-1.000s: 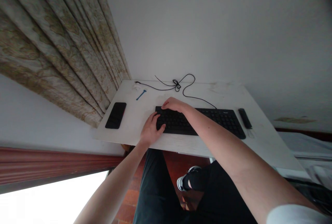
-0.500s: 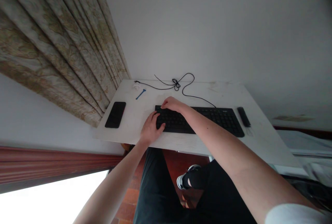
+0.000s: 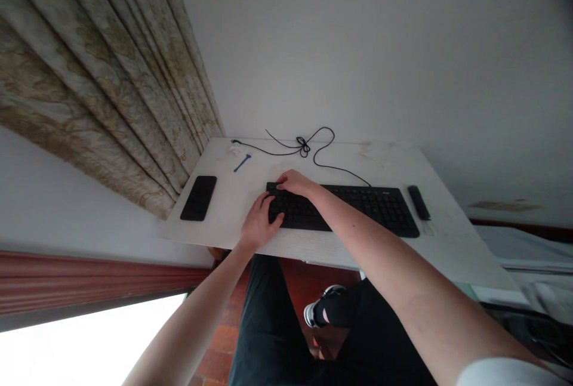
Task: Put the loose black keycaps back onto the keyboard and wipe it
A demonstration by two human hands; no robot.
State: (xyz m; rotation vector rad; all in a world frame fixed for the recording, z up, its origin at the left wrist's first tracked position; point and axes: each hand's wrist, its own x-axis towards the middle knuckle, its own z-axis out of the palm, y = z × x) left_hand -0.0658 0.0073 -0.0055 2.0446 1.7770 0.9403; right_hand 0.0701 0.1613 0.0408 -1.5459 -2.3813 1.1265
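Keyboard (image 3: 342, 210) on desk (image 3: 233, 195), phone (image 3: 199, 198) left of it, remote (image 3: 418, 202) right of it, cable (image 3: 304, 147) behind it

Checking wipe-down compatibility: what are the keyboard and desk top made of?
Keyboard: probably matte black plastic, given the low-glare keys and casing. Desk top: looks like white painted or laminated board, with faint wood-like grain along the front edge. The pictures can't settle which finish it is.
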